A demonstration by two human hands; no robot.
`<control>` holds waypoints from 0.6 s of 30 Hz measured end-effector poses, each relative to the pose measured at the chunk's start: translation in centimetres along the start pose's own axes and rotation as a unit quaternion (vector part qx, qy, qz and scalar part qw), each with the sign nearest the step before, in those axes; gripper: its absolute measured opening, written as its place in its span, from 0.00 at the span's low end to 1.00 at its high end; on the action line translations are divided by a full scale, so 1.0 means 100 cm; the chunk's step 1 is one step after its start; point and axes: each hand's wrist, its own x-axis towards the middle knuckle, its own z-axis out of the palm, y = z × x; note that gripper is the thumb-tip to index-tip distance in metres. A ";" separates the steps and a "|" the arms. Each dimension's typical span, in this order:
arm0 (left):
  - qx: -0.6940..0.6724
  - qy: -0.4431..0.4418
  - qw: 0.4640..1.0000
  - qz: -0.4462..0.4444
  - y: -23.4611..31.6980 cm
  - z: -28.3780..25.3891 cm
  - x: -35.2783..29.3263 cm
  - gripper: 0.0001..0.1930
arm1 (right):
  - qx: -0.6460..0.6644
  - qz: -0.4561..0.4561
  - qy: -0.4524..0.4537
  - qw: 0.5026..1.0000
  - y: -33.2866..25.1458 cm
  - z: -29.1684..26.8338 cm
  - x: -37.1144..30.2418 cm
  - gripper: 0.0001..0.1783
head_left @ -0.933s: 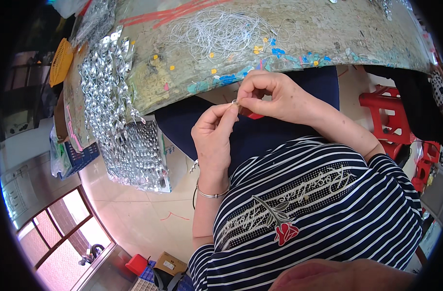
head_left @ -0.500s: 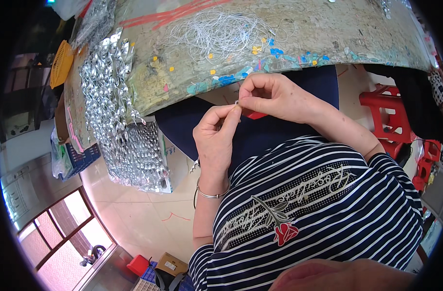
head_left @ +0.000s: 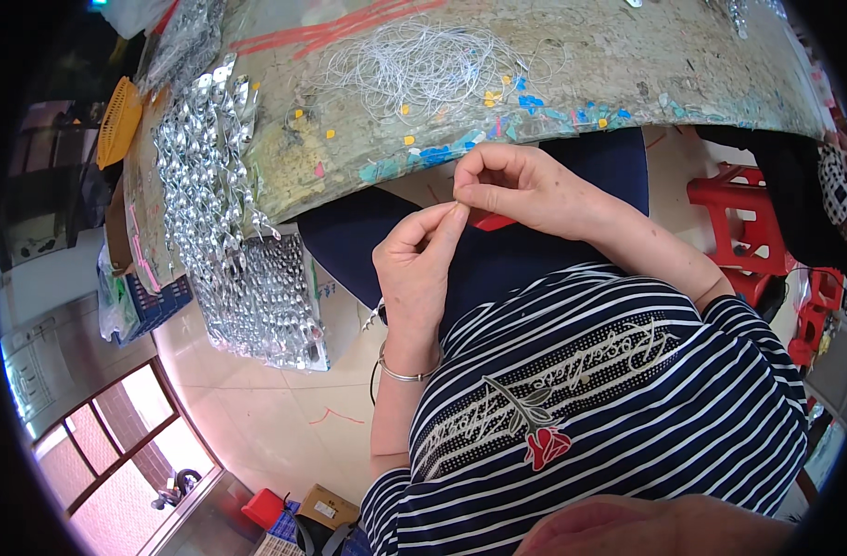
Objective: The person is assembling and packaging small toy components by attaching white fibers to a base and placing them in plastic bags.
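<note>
flecked tabletop (head_left: 609,69), tiny item hidden by fingertips (head_left: 459,212)

Left hand (head_left: 416,264), right hand (head_left: 534,193) pinched thumb-to-finger (tips close together).

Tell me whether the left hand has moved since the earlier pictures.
Yes: the left hand has shifted slightly to the right, judged against the worktable.

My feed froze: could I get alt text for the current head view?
A person's bare left hand and bare right hand pinch close together above dark navy cloth; anything between their fingertips is indistinct. Beyond, a tangle of thin white thread lies on a worn grey-green table, with twisted shiny silver strips hanging at its left.
</note>
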 end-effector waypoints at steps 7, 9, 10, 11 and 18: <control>0.035 0.007 0.998 0.052 -0.005 -0.001 -0.001 0.07 | -0.004 0.012 -0.010 1.000 0.000 -0.001 0.001 0.06; 0.054 0.001 0.998 0.029 0.001 -0.003 -0.003 0.06 | 0.009 0.006 -0.016 1.000 0.003 -0.001 0.002 0.06; 0.072 -0.005 0.997 0.007 0.002 -0.005 -0.004 0.06 | 0.011 -0.003 -0.013 1.000 0.005 0.000 0.002 0.07; 0.072 -0.005 0.997 0.007 0.000 -0.006 -0.002 0.06 | 0.014 -0.012 -0.010 1.000 0.006 0.000 0.002 0.08; -0.002 -0.032 0.999 0.007 -0.003 -0.006 -0.003 0.05 | -0.017 -0.021 -0.014 1.000 0.009 0.002 0.001 0.08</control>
